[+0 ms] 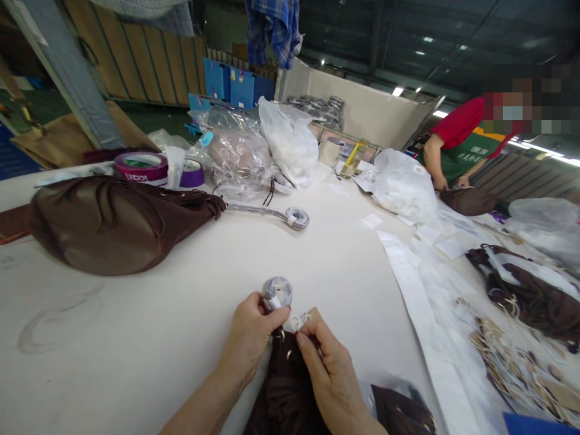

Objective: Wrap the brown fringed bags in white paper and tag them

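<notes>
Grip of L hand [249,329]: thumb & fingers pinched round a small coil [278,291], wrapped in clear greyish plastic w/ a white band. R hand [328,356]: thumb & forefinger tips pinching thin white string [302,318] by the bag's rim; can't tell if they've got the rim too.

Bag [292,393] is at bottom ctr, nearest the wearer, under & btwn both hands, top edge just below the coil; lower part cut off by frame. Looks v. dark brown, matte, soft, gathered in loose folds. Shiny metal eyelet [289,355] near the top, metal clasp [281,334] just L of it, below the coil. More brown stuff [403,411] w/ clear plastic R of R wrist; can't tell if same bag.

Second bag [104,226] lies on its side, L on the bench [217,260]: same brown, smooth round base facing out w/ seamed edge, body creased, narrowing to a bunched mouth. From there a plastic-wrapped strap [258,209] runs R to a banded coil. Tape rolls [141,166] behind it. Person [466,139] far R, hands at another brown bag [469,200].
</notes>
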{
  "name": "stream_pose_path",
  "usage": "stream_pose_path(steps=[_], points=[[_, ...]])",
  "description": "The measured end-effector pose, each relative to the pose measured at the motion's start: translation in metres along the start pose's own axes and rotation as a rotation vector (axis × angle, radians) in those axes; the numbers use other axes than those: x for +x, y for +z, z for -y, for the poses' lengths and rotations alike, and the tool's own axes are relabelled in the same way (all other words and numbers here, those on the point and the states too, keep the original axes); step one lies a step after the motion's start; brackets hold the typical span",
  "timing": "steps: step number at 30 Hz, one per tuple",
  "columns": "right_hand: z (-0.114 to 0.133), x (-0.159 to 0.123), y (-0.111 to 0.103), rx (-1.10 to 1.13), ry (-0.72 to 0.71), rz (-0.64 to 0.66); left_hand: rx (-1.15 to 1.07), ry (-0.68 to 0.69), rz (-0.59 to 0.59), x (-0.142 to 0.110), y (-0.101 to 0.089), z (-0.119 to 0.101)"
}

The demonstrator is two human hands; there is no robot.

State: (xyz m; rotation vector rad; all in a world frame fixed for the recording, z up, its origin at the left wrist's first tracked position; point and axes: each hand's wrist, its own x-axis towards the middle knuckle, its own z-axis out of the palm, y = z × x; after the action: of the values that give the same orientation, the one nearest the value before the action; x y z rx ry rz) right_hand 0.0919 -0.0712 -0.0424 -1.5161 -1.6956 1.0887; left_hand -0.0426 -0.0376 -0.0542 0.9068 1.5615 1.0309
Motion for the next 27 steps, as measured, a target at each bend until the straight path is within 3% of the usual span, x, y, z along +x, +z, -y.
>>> stream_pose_path(steps=[3, 11, 21, 27], points=[[0.001, 0.005, -0.003, -0.001, 0.012, 0.057, -0.148, -0.014, -0.013, -0.002, -0.001, 0.000], [0.007, 0.031, -0.015, 0.019, 0.068, 0.258, -0.203, -0.023, -0.019, -0.001, -0.003, 0.003], [0.008, 0.044, -0.014, -0.022, 0.032, 0.229, -0.253, -0.020, -0.030, -0.001, -0.005, 0.002], [0.008, 0.049, -0.017, 0.002, 0.004, 0.294, -0.235, 0.005, -0.037, 0.001, -0.005, 0.001]])
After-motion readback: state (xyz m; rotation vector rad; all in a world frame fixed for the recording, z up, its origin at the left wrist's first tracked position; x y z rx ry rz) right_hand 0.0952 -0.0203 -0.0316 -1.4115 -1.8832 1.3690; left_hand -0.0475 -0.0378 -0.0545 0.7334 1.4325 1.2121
